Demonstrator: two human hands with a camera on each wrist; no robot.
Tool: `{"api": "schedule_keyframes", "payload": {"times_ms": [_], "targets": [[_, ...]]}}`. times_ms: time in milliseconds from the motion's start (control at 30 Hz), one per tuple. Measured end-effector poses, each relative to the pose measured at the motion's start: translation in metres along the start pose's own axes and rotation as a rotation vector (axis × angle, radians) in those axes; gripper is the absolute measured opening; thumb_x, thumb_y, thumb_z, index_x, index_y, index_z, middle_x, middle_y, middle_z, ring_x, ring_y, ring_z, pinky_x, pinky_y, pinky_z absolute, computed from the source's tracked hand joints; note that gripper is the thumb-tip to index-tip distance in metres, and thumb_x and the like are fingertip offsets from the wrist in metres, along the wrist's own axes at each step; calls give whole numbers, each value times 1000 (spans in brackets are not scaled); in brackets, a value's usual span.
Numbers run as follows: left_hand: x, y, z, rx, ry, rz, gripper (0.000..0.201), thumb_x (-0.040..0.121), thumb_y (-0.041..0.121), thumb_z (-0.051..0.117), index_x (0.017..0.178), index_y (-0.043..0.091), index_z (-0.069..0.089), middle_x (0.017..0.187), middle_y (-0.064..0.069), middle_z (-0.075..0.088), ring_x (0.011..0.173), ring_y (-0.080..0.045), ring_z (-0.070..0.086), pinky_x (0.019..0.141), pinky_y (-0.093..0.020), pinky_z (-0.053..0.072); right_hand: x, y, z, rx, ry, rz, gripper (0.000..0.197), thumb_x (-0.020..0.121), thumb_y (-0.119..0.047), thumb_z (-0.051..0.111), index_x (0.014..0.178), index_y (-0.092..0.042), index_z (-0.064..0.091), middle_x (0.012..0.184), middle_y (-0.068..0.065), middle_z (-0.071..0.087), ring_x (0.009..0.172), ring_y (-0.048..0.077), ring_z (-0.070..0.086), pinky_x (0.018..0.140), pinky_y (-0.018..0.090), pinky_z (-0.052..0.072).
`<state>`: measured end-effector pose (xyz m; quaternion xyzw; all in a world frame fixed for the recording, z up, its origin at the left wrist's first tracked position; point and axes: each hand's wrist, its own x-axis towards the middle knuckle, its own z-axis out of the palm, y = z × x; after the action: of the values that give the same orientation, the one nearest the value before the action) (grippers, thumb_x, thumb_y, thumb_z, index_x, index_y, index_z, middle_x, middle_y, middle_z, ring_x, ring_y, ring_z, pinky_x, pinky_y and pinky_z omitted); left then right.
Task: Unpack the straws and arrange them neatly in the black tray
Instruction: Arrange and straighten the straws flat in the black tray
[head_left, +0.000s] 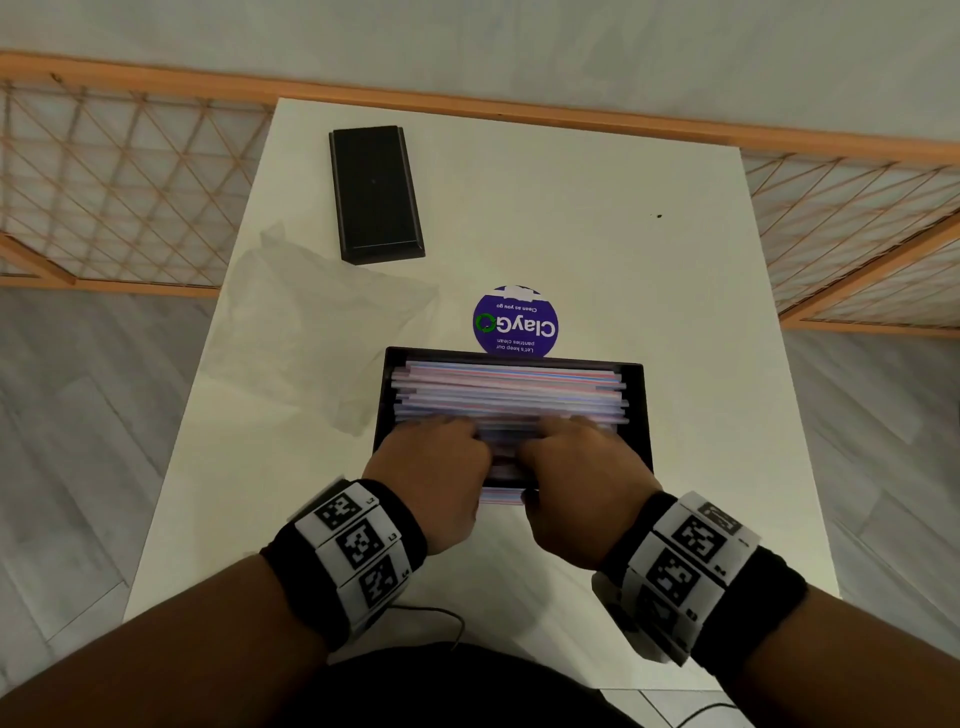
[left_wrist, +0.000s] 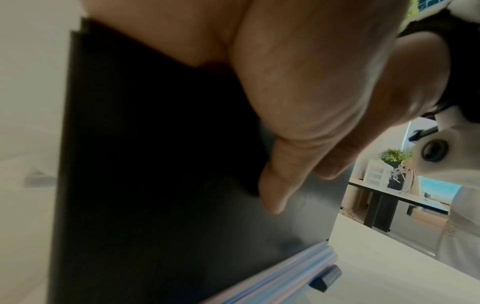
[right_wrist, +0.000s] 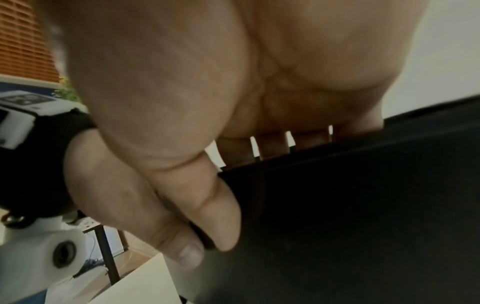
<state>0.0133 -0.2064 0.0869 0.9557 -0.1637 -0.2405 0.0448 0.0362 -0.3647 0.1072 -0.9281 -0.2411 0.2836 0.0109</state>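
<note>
The black tray (head_left: 383, 400) sits at the near middle of the white table, filled with pink, blue and white straws (head_left: 509, 389) lying crosswise. My left hand (head_left: 436, 467) and right hand (head_left: 576, 467) are side by side at its near wall. Each hand's fingers curl over the rim onto the straws, with the thumb on the wall's outside. The left wrist view shows my left hand (left_wrist: 311, 82) on the tray wall (left_wrist: 155, 164). In the right wrist view my right hand (right_wrist: 182, 102) grips the tray (right_wrist: 363, 205). A few loose straws (head_left: 501, 496) (left_wrist: 285, 273) lie just in front of the tray.
A second, narrow black tray (head_left: 376, 192) lies at the back left of the table. A crumpled clear plastic wrapper (head_left: 311, 332) lies left of the filled tray, and a round purple sticker (head_left: 515, 322) just behind it. A wooden lattice rail (head_left: 130, 171) borders the table's far side.
</note>
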Motion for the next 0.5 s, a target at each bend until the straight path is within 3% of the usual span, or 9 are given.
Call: {"api": "schedule_keyframes", "payload": {"times_ms": [100,267,500], "targets": [[0,0,1,-6,-22,-7,25,96,30,55,117,25,67,118,3,63,113,-22,62,91,-36,54,2,0,4,49,-75,27,25,82,-27,56,105,-23,66,108,-2,63,102,24,61,88,35,53],[-1,-2,4,37,-45,-77,26,93,37,54,112,25,68,117,3,65,109,-23,63,88,-34,51,4,4,9,-32,-90,85,24,83,-33,54,104,-25,63,113,-3,58,110,26,56,96,40,42],[-1,-1,2,32,-29,-89,32,92,40,57,119,24,65,126,0,57,118,-24,57,96,-36,48,5,7,11,18,-74,87,23,84,-30,52,104,-24,64,113,-3,55,109,26,55,92,38,44]]}}
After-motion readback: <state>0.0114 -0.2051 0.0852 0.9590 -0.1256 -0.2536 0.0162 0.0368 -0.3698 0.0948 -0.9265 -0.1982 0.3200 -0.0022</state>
